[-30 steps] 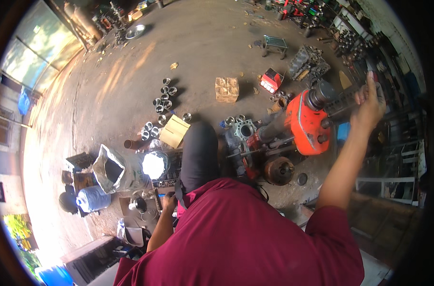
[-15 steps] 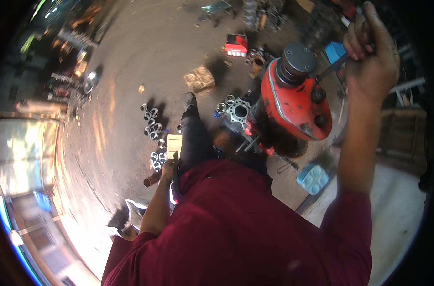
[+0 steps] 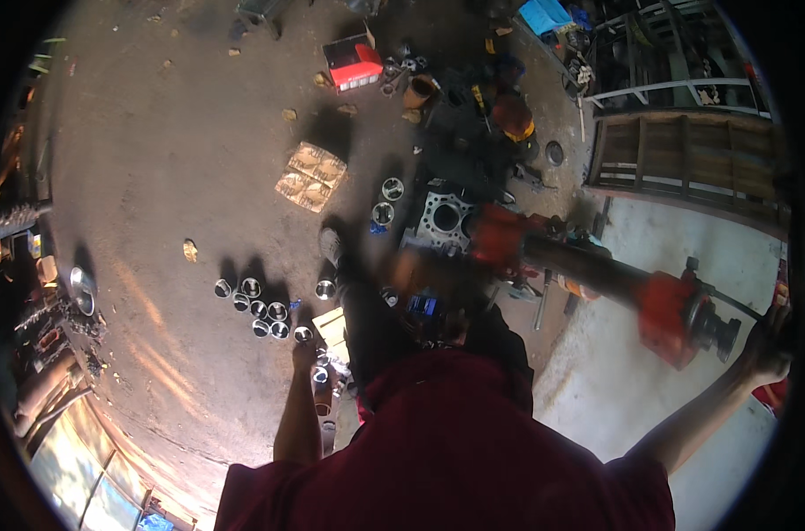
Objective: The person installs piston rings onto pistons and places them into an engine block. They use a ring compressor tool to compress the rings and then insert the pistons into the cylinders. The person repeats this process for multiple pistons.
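Engine block (image 3: 444, 217) taken as reference. It lies on the floor (image 3: 181, 115) ahead of the person, its pale top face with a round bore upward. A red machine (image 3: 670, 320) with a dark column (image 3: 588, 267) extends to the right from the block's right side. A thin lever (image 3: 730, 301) runs outward from its head. The hands are well apart: the right hand (image 3: 768, 350) is at the lever's outer end, far right of the block; the left hand (image 3: 304, 356) is left and nearer, just beside a metal cylinder (image 3: 303, 334). Owing to dimness and blur, closure of either hand cannot be confirmed. More metal cylinders (image 3: 259, 310) stand left of the block; a brown carton (image 3: 312, 177) sits left and beyond, a red box (image 3: 354, 64) farther still.
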Available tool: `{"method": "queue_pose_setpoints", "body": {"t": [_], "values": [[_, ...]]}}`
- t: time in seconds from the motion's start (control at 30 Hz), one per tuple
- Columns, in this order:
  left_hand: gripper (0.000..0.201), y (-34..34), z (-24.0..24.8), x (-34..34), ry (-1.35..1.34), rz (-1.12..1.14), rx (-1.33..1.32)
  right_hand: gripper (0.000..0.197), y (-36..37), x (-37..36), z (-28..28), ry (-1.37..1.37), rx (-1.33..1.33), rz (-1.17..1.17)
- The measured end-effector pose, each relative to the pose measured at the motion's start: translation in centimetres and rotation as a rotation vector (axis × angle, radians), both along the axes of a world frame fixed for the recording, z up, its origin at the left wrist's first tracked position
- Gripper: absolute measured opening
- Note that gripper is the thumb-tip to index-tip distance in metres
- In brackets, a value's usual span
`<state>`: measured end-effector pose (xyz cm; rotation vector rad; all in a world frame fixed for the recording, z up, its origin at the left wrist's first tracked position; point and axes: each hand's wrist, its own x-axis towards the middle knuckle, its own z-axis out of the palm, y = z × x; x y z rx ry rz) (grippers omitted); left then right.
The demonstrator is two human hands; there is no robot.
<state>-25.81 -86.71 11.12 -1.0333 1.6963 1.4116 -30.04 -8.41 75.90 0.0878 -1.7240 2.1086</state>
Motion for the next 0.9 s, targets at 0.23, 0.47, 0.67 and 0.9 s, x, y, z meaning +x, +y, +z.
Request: {"method": "queue_pose_setpoints", "body": {"t": [0.23, 0.47, 0.67, 0.9], "values": [[0.033, -6.4, 3.1, -16.4, 0.053, 0.17, 0.106, 0.055, 12.0, 6.4, 1.2, -0.203, 0.546, -0.767], [0.029, -10.3, 6.7, -17.4, 0.03, 0.138, 0.066, 0.048, 10.4, 5.2, -1.2, -0.11, 0.341, -0.686], [0.034, -14.8, 6.8, -13.4, -0.192, -0.012, -0.027, 0.046, 5.2, 1.5, -3.2, -0.038, 0.184, -0.829], [0.037, -17.0, 8.0, -17.5, -0.091, -0.035, -0.066, 0.041, -3.5, -4.7, -4.6, 0.015, 0.209, -1.181]]}}
